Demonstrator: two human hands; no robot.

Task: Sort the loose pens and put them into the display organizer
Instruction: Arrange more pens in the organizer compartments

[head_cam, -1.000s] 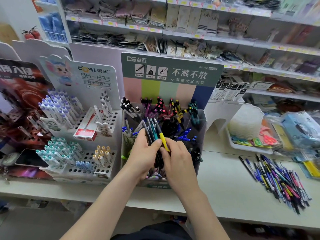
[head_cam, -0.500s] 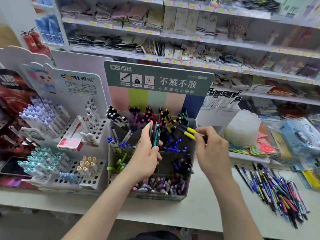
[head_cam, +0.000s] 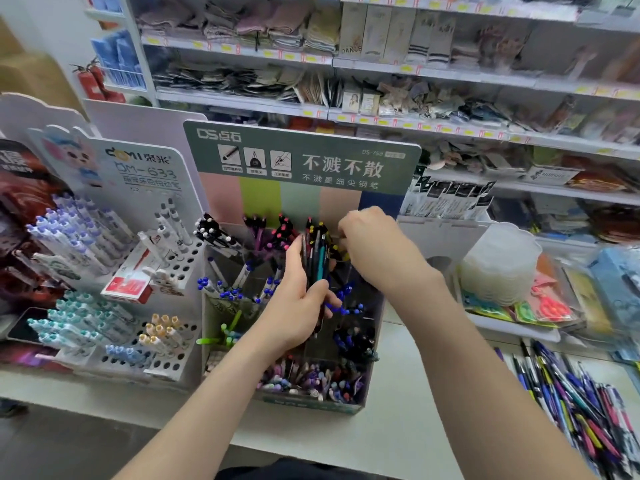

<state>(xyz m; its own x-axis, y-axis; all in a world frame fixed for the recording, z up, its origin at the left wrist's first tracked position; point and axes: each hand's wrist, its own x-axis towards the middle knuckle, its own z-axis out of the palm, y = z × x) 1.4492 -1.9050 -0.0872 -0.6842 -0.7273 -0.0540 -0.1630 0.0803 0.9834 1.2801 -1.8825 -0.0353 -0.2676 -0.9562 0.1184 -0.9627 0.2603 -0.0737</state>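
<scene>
The display organizer (head_cam: 300, 161) with a green header card stands on the counter, its compartments filled with pens sorted by cap colour. My left hand (head_cam: 298, 306) grips a bundle of dark and teal pens (head_cam: 317, 263) upright in front of the middle compartments. Over the back row, my right hand (head_cam: 372, 242) reaches down with curled fingers pinching a yellow pen (head_cam: 342, 252) among the yellow-capped pens; most of that pen is hidden by the fingers. A pile of loose pens (head_cam: 581, 407) lies on the counter at the lower right.
A white pen display (head_cam: 138, 271) stands left of the organizer. A stack of clear plastic trays (head_cam: 498, 265) and packaged goods sit to the right. Stocked shelves (head_cam: 415, 74) run behind. The pale counter (head_cam: 398, 431) shows in front of the organizer.
My right hand has carried the yellow pen from beside the bundle up and left into the organizer's back row. My left hand has kept hold of the bundle and risen slightly.
</scene>
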